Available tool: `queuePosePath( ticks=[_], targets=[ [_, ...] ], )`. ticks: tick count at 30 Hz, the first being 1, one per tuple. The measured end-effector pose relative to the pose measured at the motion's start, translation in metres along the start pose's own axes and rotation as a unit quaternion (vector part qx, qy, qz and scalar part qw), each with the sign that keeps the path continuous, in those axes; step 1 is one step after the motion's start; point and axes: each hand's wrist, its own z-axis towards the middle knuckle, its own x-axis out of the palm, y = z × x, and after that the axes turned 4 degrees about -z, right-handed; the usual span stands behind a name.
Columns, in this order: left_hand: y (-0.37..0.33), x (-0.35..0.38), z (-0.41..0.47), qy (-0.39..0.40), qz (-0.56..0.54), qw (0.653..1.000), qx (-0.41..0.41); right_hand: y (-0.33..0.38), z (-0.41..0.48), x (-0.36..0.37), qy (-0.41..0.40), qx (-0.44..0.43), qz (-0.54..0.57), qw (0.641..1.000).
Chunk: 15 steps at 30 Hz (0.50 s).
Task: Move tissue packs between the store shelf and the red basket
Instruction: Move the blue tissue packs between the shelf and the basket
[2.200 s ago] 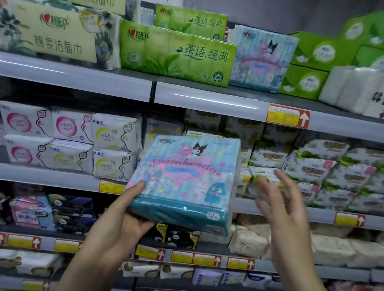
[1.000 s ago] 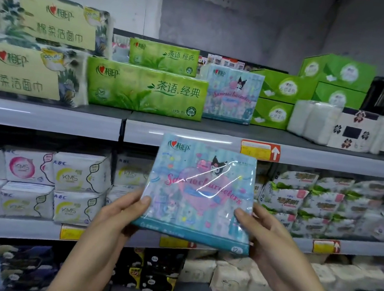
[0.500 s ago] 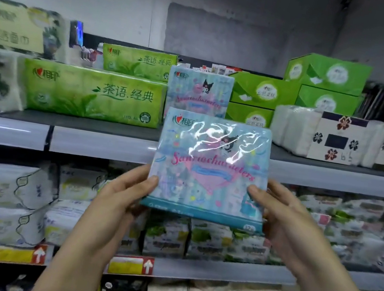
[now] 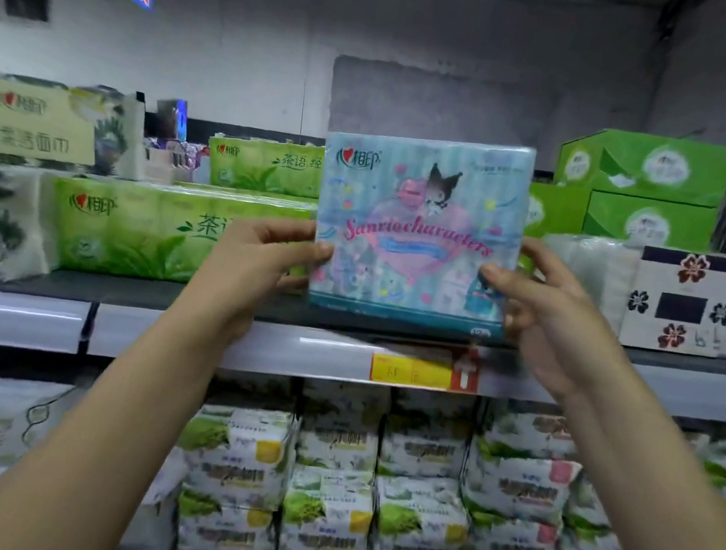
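A light-blue tissue pack (image 4: 418, 226) with cartoon characters and pink lettering stands upright at the front of the top shelf (image 4: 180, 334), its lower edge at the shelf surface. My left hand (image 4: 259, 258) grips its left side, thumb on the front. My right hand (image 4: 541, 308) grips its right side, thumb on the front and fingers behind. The pack hides whatever stands behind it. The red basket is out of view.
Green tissue packs (image 4: 140, 225) lie left of the blue pack, floral packs (image 4: 2, 170) farther left. Green boxes (image 4: 640, 190) and white flower-printed packs (image 4: 680, 301) stand to the right. Lower shelves hold several small white and green packs (image 4: 333, 479).
Both hands have raised the blue pack from mid-shelf height up to the top shelf, where its bottom edge now meets the shelf. The view has tilted upward.
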Motion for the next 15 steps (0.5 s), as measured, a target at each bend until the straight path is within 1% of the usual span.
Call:
queuePosePath(
  ticks=[2, 5, 8, 10, 12, 15],
  targets=[
    [0.003, 0.001, 0.022, -0.004, 0.014, 1.0, 0.012, 0.0, 0.02, -0.001, 0.0, 0.005, -0.005, 1.0],
    [0.004, 0.005, 0.049, -0.023, 0.097, 0.994, 0.053, -0.002, 0.047, -0.008, -0.001, 0.005, -0.019, 1.0],
    [0.004, 0.011, 0.072, -0.045, 0.176, 0.977, 0.109, -0.003, 0.071, -0.013, 0.0, 0.012, -0.052, 0.999],
    [0.005, 0.011, 0.086, -0.079, 0.226, 0.962, 0.134, -0.003, 0.084, -0.013, -0.001, 0.014, -0.074, 0.997],
    [0.004, 0.009, 0.095, -0.103, 0.264, 0.948, 0.144, -0.006, 0.093, -0.012, -0.007, 0.016, -0.09, 0.996],
    [0.005, 0.003, 0.103, -0.11, 0.293, 0.939, 0.144, -0.011, 0.103, -0.011, -0.001, 0.022, -0.101, 0.995]
  ],
)
